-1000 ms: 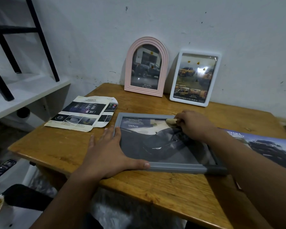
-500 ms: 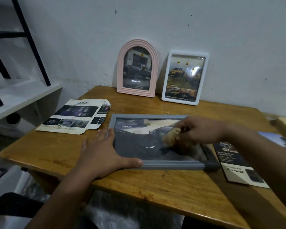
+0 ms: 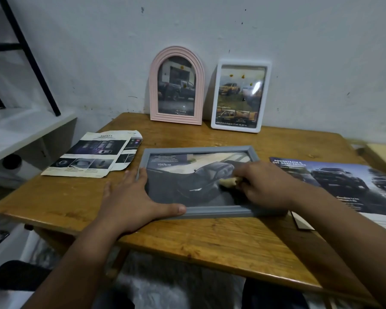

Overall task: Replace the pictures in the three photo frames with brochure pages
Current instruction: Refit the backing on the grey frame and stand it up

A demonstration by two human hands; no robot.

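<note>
A grey photo frame (image 3: 210,149) lies flat on the wooden table (image 3: 210,237), showing a dark car picture. My left hand (image 3: 132,201) rests flat on the frame's left edge, thumb along its near rail. My right hand (image 3: 263,186) is closed on a small beige wad (image 3: 228,182) pressed against the frame's glass. A pink arched frame (image 3: 176,85) and a white frame (image 3: 241,97) stand against the wall, each holding a truck brochure page.
A folded "Safety" brochure (image 3: 91,155) lies at the table's left. A large "Powertrain" brochure page (image 3: 348,181) lies at the right, with a dark card corner (image 3: 301,221) under it. A white shelf (image 3: 20,128) with black bars stands left.
My right hand slid the beige wad from the frame's upper middle down across the glass toward the centre. The left hand stayed on the frame's left edge. The view shifted slightly.
</note>
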